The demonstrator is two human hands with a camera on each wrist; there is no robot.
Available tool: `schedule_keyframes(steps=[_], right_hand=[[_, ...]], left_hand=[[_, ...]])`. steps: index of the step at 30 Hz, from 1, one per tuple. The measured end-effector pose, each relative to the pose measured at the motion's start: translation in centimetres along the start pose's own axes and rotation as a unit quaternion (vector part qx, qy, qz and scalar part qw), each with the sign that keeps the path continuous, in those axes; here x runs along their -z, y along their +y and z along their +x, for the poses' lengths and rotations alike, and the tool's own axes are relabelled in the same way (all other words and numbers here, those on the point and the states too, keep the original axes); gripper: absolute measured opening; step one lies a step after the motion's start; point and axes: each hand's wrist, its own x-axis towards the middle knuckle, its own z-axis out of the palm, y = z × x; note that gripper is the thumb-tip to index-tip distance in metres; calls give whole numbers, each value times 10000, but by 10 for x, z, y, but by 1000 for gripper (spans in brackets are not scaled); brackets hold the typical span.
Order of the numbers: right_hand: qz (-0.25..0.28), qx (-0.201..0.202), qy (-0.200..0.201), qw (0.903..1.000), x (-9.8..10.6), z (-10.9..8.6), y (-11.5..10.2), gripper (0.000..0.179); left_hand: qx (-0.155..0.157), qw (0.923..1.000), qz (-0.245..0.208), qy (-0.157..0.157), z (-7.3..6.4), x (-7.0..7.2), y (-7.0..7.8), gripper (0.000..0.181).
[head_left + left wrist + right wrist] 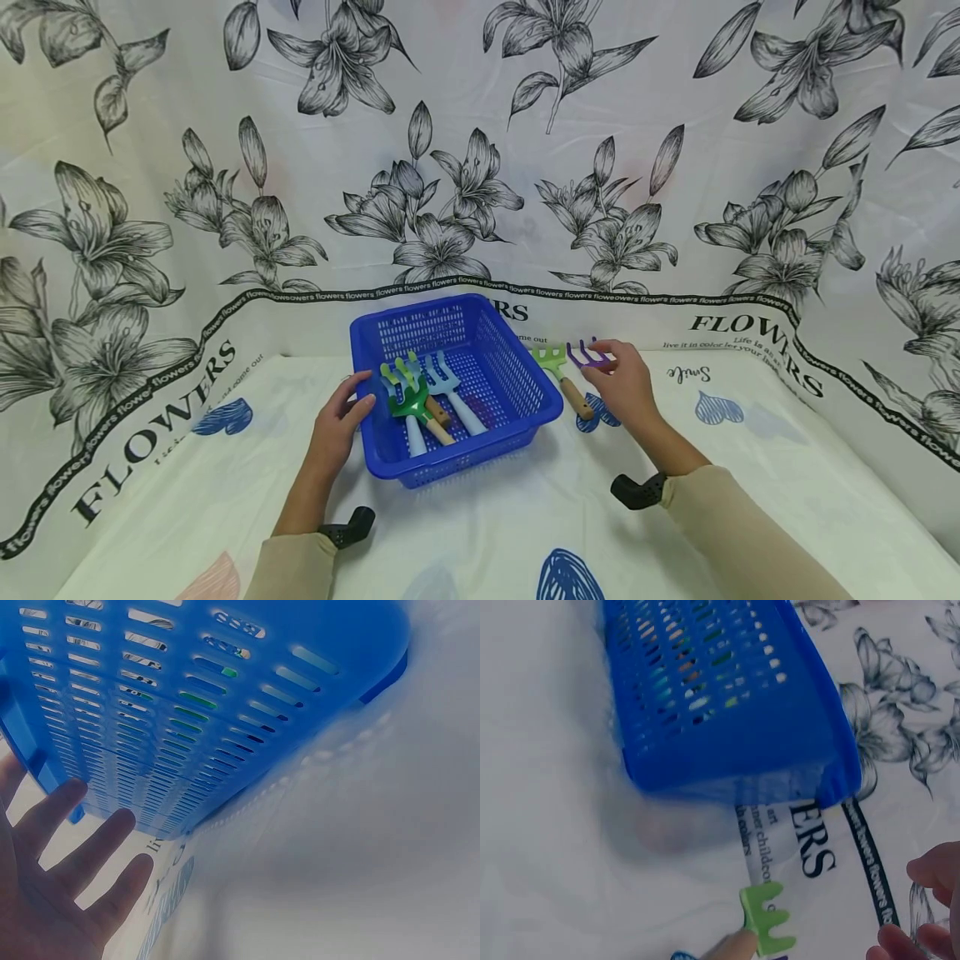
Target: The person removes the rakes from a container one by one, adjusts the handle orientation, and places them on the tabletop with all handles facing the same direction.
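The left arm (311,483) is reached up from the lower left of the head view, the right arm (675,446) from the lower right; both are covered by beige sleeves (750,533). The left hand (341,425) is held left of center, and in the left wrist view its fingers (94,851) are seen spread and nearly straight. The right hand (624,383) is held right of center, its fingers pointed leftward; at the lower right of the right wrist view its bent fingertips (928,868) are parted.

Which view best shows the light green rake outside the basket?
The head view shows the light green rake with its wooden handle in full. The right wrist view catches it but crops the handle; the left wrist view, none.
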Motion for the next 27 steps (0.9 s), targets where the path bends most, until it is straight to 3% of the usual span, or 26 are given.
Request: schedule_keyframes(steps=[11,18,27], right_hand=[[384,663,-246,9968,-20,-2,-31,45],[785,1084,-602,9892,-35,-4,-43,49],[935,1156,-1090,9829,-53,-7,-61,57]], left_hand=[[40,10000,41,-12,1,-1,1,59],[12,10000,35,6,1,-1,1,58],[40,10000,19,15,1,0,0,59]])
